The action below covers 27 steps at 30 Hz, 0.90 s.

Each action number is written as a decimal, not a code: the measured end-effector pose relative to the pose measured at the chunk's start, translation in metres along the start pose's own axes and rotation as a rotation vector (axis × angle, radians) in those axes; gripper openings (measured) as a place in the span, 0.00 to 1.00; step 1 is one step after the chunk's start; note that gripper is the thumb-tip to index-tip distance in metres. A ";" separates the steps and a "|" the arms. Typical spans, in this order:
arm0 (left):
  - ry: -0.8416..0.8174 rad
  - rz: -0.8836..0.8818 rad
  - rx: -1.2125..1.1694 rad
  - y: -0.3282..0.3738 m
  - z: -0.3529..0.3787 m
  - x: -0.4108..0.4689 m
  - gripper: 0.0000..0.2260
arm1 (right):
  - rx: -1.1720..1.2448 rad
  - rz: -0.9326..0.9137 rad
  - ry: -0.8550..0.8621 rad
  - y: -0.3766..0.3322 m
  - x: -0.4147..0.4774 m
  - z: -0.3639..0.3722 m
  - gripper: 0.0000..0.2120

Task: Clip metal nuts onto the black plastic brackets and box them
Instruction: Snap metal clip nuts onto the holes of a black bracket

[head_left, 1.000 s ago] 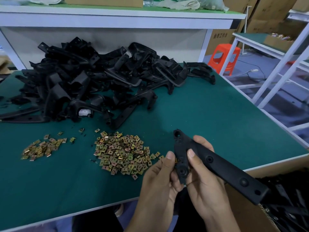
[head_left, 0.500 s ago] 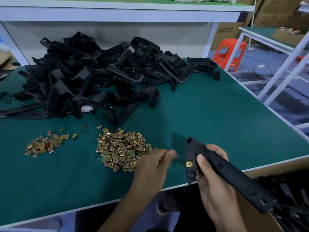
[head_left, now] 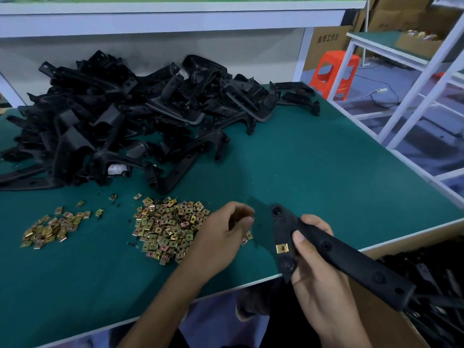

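Looking down at a green table (head_left: 326,172); got the right hand (head_left: 316,270) wrapped round a long black bracket (head_left: 351,259), thumb on top near the wide end, fingers curled underneath; holding it off the near right corner of the table, wide end pointing up-left over the green, narrow end slanting down over a cardboard box (head_left: 376,320); already got one brass-coloured nut (head_left: 282,248) clipped on the edge of that wide end, right beside the thumb tip; can see more black parts (head_left: 439,272) lying in the box too.

Over to the left hand (head_left: 221,237); hovering at the right edge of the big nut pile (head_left: 170,227), knuckles up, fingers curled in with thumb and forefinger close together; looks like something tiny at the fingertips but way too blurry, so can't tell if holding a nut or nothing; spotted a couple of loose nuts (head_left: 247,237) on the table just below those fingers, between hand and bracket.

Also got a smaller nut pile (head_left: 50,229) further left, well apart from the big one, with a few strays between; behind both, a huge tangled heap of brackets (head_left: 138,116) filling the back left of the table up against a white shelf (head_left: 175,18); off to the right past the table, an orange stool (head_left: 334,71) on the floor.
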<state>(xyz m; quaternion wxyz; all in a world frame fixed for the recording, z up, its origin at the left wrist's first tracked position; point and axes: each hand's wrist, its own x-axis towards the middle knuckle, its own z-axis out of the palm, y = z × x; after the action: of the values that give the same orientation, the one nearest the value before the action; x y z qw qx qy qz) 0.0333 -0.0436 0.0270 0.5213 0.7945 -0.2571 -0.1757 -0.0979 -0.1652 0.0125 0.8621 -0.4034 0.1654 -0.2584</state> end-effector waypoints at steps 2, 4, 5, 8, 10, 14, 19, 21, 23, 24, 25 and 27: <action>-0.007 -0.011 -0.264 0.013 0.003 -0.012 0.09 | 0.042 0.016 -0.009 -0.003 -0.001 0.003 0.16; 0.013 -0.025 -0.454 0.023 0.005 -0.023 0.10 | 0.073 0.014 -0.032 -0.006 -0.002 0.006 0.13; 0.008 -0.031 -0.522 0.027 0.006 -0.027 0.09 | 0.089 0.008 -0.050 -0.008 -0.003 0.008 0.12; -0.004 -0.028 -0.619 0.034 0.008 -0.036 0.06 | 0.110 -0.007 -0.087 -0.012 -0.006 0.016 0.11; 0.029 -0.031 -0.664 0.035 0.007 -0.039 0.08 | 0.117 -0.014 -0.095 -0.013 -0.008 0.019 0.11; 0.031 -0.115 -0.885 0.038 0.001 -0.040 0.11 | 0.134 -0.008 -0.119 -0.014 -0.011 0.021 0.11; 0.038 -0.216 -1.036 0.043 0.000 -0.043 0.07 | 0.074 0.018 -0.142 -0.013 -0.010 0.023 0.24; 0.048 -0.217 -1.076 0.045 0.002 -0.045 0.09 | 0.071 0.018 -0.163 -0.012 -0.010 0.023 0.23; 0.058 -0.217 -1.094 0.047 0.004 -0.046 0.11 | 0.073 0.017 -0.177 -0.009 -0.010 0.025 0.22; 0.063 -0.224 -1.094 0.048 0.004 -0.047 0.12 | 0.063 0.017 -0.180 -0.008 -0.010 0.024 0.22; 0.073 -0.232 -1.087 0.048 0.004 -0.047 0.13 | 0.053 0.015 -0.178 -0.007 -0.010 0.024 0.22; 0.101 -0.253 -1.079 0.049 0.006 -0.048 0.17 | 0.014 -0.005 -0.166 -0.005 -0.009 0.023 0.22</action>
<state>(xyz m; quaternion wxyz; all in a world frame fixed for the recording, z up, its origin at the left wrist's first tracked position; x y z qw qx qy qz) -0.0196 -0.0360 0.0699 0.8407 0.4471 -0.0077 -0.3053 -0.0959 -0.1489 0.0315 0.8751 -0.4176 0.0907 -0.2274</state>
